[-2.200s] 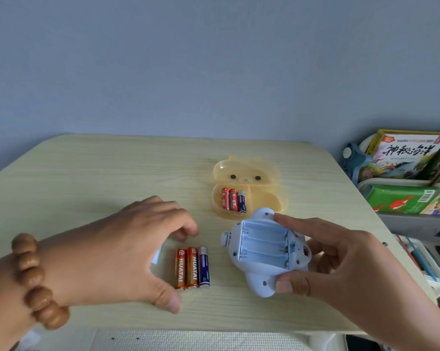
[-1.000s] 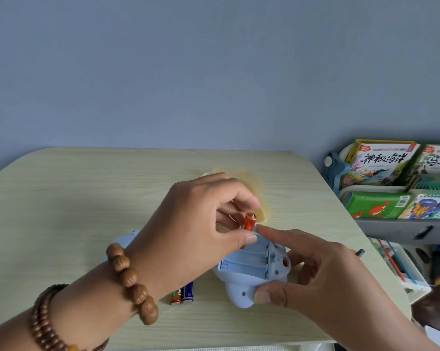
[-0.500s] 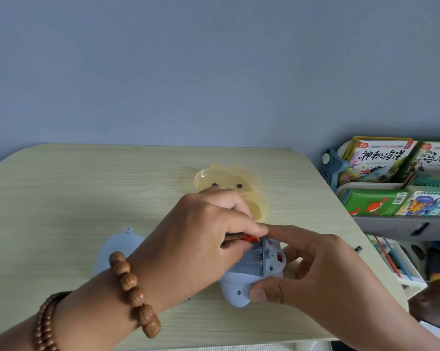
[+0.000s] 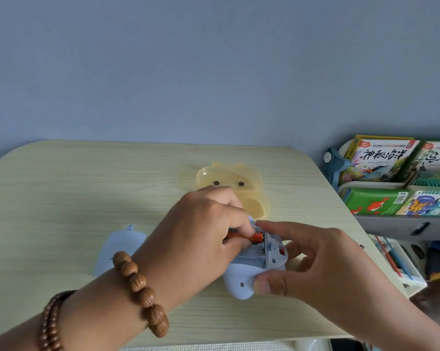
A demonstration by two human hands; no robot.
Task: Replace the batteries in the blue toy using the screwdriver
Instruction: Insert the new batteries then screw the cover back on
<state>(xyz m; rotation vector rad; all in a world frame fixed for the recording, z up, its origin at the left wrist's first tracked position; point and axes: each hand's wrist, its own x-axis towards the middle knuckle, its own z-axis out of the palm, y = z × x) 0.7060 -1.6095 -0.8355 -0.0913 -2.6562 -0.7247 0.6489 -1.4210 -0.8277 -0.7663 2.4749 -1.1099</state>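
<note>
Battery in my left hand, lifted above the case a second earlier, now lay pinched low in the open bay of the blue toy, which my right hand gripped on the table, so seating had begun.

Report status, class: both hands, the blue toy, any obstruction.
Left hand pressing orange battery into open compartment. Right hand steadying blue toy. Nothing blocking; yellow case open behind.
</note>
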